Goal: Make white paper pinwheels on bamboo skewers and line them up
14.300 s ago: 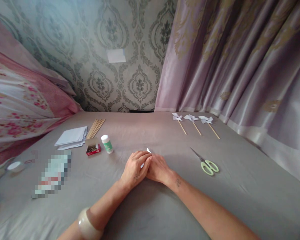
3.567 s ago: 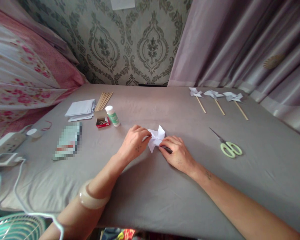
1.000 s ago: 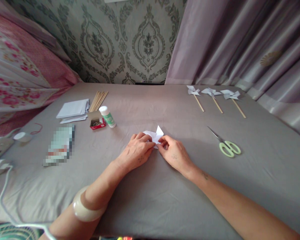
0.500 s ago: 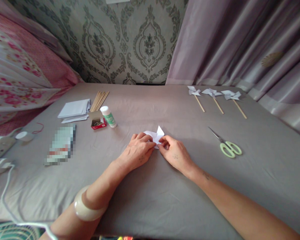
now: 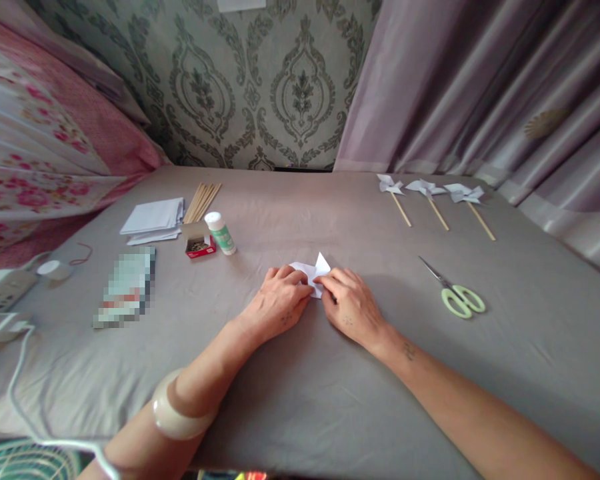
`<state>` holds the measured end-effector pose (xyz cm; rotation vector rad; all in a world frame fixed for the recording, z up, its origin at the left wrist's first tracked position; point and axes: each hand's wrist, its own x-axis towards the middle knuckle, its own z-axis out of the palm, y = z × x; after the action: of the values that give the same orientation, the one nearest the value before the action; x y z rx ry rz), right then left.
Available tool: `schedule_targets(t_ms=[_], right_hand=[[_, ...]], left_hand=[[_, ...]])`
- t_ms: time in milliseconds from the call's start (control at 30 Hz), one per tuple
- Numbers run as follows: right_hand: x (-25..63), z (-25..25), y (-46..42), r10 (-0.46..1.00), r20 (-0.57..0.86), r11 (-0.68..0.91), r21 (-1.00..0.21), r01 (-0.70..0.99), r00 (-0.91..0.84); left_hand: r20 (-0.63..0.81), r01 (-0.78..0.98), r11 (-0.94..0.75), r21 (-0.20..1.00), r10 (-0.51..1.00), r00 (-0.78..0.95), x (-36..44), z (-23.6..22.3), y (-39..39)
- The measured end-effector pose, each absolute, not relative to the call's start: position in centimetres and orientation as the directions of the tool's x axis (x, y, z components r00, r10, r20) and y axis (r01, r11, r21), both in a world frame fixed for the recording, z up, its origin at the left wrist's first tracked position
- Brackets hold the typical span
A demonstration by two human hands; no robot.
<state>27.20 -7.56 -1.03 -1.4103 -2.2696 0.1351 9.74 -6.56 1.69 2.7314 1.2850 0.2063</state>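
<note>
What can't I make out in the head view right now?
All in the head view:
- White paper: near-left part hidden by the left hand; right edge partly covered by the right hand.
- Pieces in the red box: too small to identify.
- Flat item on the left: blurred by pixelation.
- Wall sheet: cut off by the top edge.

Grey cloth (image 5: 310, 400): scissors (image 5: 449, 289), three pinwheels (image 5: 424, 189), sticks (image 5: 203, 203), bottle (image 5: 221, 235).

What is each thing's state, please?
White paper: folded, corner raised
Left hand: touching paper
Right hand: touching paper
Scissors: blades closed
Red box: open
Bottle: capped, standing
Three pinwheels: on sticks, lying
Loose sticks: lying together
White sheets: stacked
Power strip: power unclear
Pixelated item: unclear
</note>
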Motion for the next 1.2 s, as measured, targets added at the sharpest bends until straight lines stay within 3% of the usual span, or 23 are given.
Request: schedule_targets(t_ms=[433, 633, 800, 933, 1000, 1200], right_hand=[[27.1, -0.5, -7.1, 0.837, 0.284, 0.532, -0.223, 0.817, -0.468], [27.4, 0.2, -6.1, 0.836, 0.208, 0.546, -0.222, 0.808, -0.508], [27.1, 0.4, -6.2, 0.817, 0.221, 0.568, -0.152, 0.809, -0.532], [26.7, 0.0, -6.5, 0.799, 0.25, 0.584, -0.105, 0.805, -0.547], [26.7, -0.4, -6.3, 0.81, 0.275, 0.57, -0.167, 0.804, -0.518], [27.4, -1.8, -5.3, 0.875, 0.415, 0.464, -0.574, 0.675, -0.248]], left_hand=[[0.073, 0.753, -0.631, 0.186, 0.773, 0.63, 9.8, 2.0, -6.6], [0.206, 0.713, -0.652, 0.258, 0.758, 0.618, 9.3, 1.7, -5.9], [0.396, 0.735, -0.558, 0.384, 0.819, 0.415, 8.6, 1.4, -4.9], [0.448, 0.745, -0.439, 0.502, 0.869, 0.21, 8.1, 0.7, -4.1], [0.429, 0.749, -0.368, 0.551, 0.895, 0.124, 7.9, 0.5, -3.8], [0.342, 0.741, -0.217, 0.636, 0.939, -0.019, 7.5, 0.5, -3.5]])
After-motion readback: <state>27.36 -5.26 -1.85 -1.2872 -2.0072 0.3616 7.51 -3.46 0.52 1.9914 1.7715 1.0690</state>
